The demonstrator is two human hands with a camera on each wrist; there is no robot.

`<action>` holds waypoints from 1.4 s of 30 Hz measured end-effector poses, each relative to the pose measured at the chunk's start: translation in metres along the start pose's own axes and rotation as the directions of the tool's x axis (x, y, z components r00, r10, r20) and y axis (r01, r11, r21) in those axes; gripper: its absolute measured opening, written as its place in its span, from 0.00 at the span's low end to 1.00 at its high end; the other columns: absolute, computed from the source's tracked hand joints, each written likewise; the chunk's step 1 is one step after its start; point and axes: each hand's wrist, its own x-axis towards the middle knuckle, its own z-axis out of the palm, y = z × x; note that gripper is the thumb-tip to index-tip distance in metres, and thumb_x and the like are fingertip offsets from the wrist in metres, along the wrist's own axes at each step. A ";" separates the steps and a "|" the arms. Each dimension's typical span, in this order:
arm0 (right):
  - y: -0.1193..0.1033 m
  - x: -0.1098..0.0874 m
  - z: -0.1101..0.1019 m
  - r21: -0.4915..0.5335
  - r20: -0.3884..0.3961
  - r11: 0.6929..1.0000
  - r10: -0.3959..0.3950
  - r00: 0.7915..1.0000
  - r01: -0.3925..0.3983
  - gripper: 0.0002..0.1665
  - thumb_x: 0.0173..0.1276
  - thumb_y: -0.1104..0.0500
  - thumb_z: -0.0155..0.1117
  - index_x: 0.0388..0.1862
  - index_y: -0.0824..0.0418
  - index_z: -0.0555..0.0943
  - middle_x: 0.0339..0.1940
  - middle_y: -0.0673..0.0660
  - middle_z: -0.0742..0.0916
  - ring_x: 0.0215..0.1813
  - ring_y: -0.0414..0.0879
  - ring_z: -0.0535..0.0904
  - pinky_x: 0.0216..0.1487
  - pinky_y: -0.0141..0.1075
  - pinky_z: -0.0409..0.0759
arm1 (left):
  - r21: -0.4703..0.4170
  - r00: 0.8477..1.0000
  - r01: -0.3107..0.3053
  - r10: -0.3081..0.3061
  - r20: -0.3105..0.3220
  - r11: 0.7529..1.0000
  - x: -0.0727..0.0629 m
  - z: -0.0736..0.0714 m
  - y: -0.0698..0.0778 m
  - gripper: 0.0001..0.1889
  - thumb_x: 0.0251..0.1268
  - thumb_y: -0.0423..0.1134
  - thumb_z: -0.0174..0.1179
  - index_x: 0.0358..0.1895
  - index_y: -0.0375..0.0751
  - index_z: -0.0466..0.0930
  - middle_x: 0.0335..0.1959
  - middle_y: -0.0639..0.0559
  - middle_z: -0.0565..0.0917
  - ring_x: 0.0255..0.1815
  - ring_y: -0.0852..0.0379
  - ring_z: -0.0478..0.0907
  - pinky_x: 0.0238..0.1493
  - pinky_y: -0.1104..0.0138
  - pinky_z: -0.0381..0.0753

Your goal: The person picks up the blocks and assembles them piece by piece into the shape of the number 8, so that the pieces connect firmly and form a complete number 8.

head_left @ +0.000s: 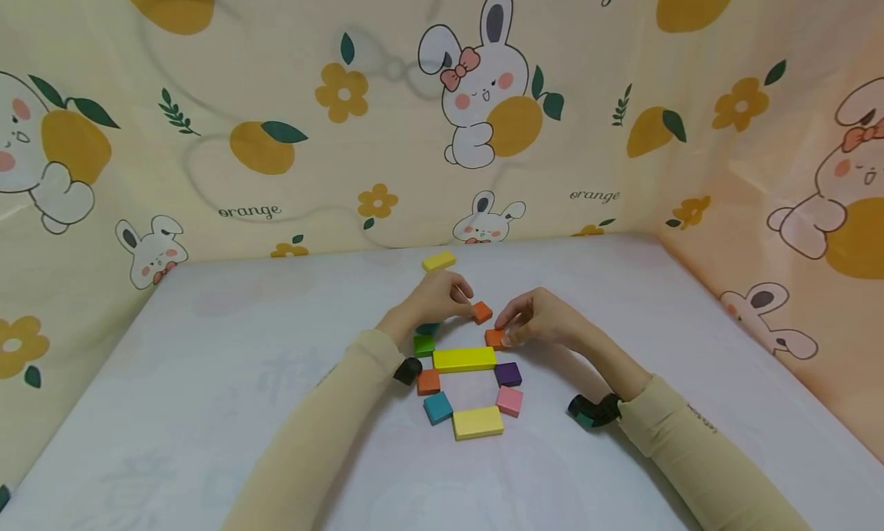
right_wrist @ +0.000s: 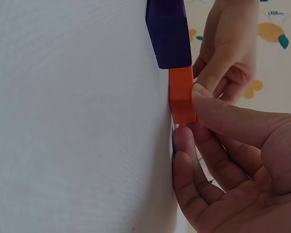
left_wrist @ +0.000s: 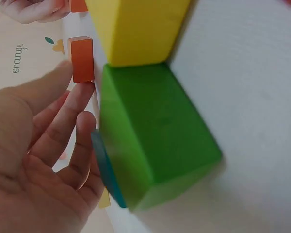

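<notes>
Thumb and fingertips of my left hand (head_left: 440, 297) pinch an orange block (head_left: 482, 311) at the ring's far side; the left wrist view shows this block (left_wrist: 82, 59) between them. Close by, my right hand (head_left: 545, 320) pinches another orange block (head_left: 493, 338), whose end (right_wrist: 182, 94) meets the purple block (right_wrist: 169, 39) in the right wrist view. Between the forearms lies a long yellow block (head_left: 464, 360). A green block (head_left: 424, 345) touches its left end, with a teal piece (head_left: 427, 329) behind, partly hidden by the left wrist.
Nearer me, an orange block (head_left: 428, 382), a blue block (head_left: 438, 408), a pale yellow block (head_left: 478, 423) and a pink block (head_left: 509, 401) curve round. A yellow block (head_left: 438, 262) lies by the back wall. Patterned cloth walls (head_left: 387, 147) enclose the white table (head_left: 207, 377).
</notes>
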 end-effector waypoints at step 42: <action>-0.001 -0.001 0.001 -0.011 -0.020 1.000 0.009 1.000 -0.009 0.12 0.55 0.66 0.78 0.39 0.62 0.88 0.37 0.55 0.88 0.37 0.52 0.77 0.43 0.39 0.77 | 0.040 0.997 0.070 -0.071 0.021 0.997 -0.003 0.005 0.011 0.10 0.59 0.42 0.72 0.39 0.41 0.85 0.27 0.55 0.84 0.30 0.57 0.76 0.33 0.69 0.74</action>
